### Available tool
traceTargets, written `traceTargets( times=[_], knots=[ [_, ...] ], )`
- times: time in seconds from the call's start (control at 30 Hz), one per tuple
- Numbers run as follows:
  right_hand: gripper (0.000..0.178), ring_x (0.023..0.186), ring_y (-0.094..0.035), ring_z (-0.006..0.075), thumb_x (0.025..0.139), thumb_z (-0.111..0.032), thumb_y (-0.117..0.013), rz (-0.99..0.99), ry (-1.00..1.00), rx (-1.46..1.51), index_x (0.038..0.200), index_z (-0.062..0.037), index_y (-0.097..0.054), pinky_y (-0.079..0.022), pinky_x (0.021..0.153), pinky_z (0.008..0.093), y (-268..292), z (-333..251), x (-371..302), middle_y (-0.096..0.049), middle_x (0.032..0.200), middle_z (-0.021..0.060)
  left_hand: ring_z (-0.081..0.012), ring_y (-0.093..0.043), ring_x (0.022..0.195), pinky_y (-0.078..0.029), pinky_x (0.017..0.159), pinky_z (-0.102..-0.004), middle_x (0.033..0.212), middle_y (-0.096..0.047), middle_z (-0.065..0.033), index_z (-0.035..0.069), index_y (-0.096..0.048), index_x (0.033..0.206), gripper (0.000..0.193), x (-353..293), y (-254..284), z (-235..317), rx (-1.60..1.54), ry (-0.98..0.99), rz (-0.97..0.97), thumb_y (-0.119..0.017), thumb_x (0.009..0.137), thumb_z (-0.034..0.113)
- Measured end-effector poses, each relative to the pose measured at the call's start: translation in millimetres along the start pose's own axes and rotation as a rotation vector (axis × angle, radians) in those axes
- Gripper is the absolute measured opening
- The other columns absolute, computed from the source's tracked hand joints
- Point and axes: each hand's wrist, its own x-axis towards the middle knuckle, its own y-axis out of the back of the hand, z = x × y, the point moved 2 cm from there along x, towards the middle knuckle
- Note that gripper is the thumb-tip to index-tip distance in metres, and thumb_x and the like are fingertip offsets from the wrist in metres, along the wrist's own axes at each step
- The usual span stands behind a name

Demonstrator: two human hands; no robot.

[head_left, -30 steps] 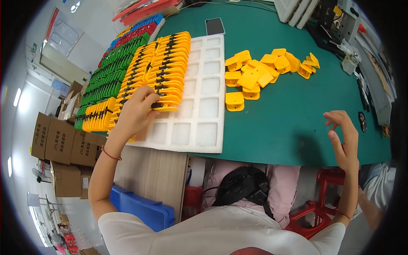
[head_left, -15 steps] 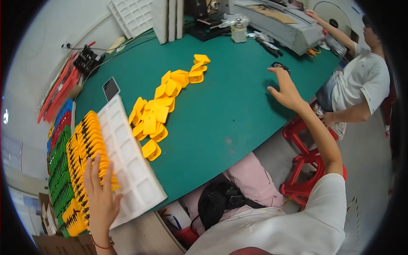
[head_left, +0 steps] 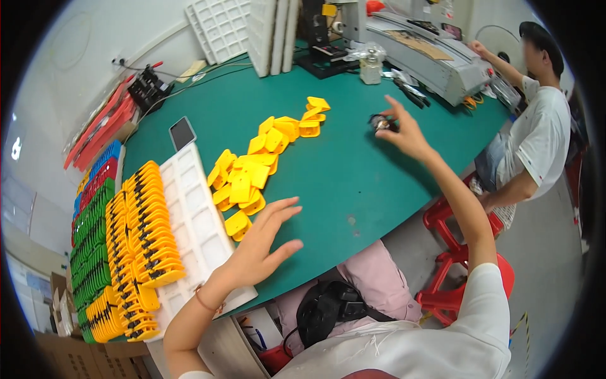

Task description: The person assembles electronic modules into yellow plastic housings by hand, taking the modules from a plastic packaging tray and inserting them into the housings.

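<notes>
My right hand (head_left: 407,132) is over the right side of the green table, its thumb and fingers around a small dark, roundish object (head_left: 380,122) whose kind I cannot make out. Fingers apart and holding nothing, my left hand (head_left: 259,243) hovers by the near end of a loose pile of yellow plastic pieces (head_left: 255,172). Left of it lies a white compartment tray (head_left: 202,218). Along that tray's left side stand packed rows of yellow pieces with black parts (head_left: 151,227), with green pieces (head_left: 95,252) beyond them.
A phone (head_left: 182,132) lies behind the tray. At the back are upright white trays (head_left: 268,38), a glass jar (head_left: 371,68), pliers (head_left: 410,93) and a grey machine (head_left: 429,57). A co-worker (head_left: 543,126) sits at the right, near red stools (head_left: 467,265).
My left hand has moved right, from the yellow rows toward the loose pile. My right hand has closed around the dark object and brought it left. The view has shifted slightly.
</notes>
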Motion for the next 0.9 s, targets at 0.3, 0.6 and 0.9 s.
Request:
traceTargets(
  times=[0.3, 0.6, 0.9],
  knots=[
    [0.091, 0.102, -0.049, 0.0301, 0.067, -0.015, -0.078, -0.601, 0.516, 0.289, 0.141, -0.0072, -0.026, -0.041, 0.091, 0.0391, -94.1, -187.6, -25.1, -0.055, 0.118, 0.0095, -0.0254, -0.054, 0.110, -0.049, 0.088, -0.0394, 0.124, -0.049, -0.0160, 0.002, -0.032, 0.133, 0.051, 4.4, -18.3, -48.9, -1.199, 0.402, 0.373, -0.033, 0.099, 0.040],
    [0.066, 0.110, -0.051, 0.0322, 0.066, -0.020, -0.079, -0.359, 0.704, 0.377, 0.122, -0.0034, -0.048, -0.045, 0.091, 0.0385, -124.2, -169.3, -27.7, -0.049, 0.121, 0.0152, -0.0184, -0.057, 0.098, -0.050, 0.080, -0.0329, 0.112, -0.052, -0.0113, 0.002, -0.044, 0.122, 0.034, -5.3, -7.9, -53.9, -1.167, 0.449, 0.507, -0.036, 0.099, 0.026],
    [0.058, 0.102, -0.058, 0.0297, 0.064, -0.016, -0.080, -0.248, 0.672, 0.391, 0.115, -0.0031, -0.054, -0.049, 0.084, 0.0354, -119.0, -170.6, -34.9, -0.057, 0.116, 0.0136, -0.0218, -0.055, 0.107, -0.048, 0.091, -0.0369, 0.122, -0.049, -0.0144, -0.003, -0.038, 0.131, 0.040, -7.1, -11.1, -52.0, -1.150, 0.416, 0.473, -0.034, 0.099, 0.021]
  ],
)
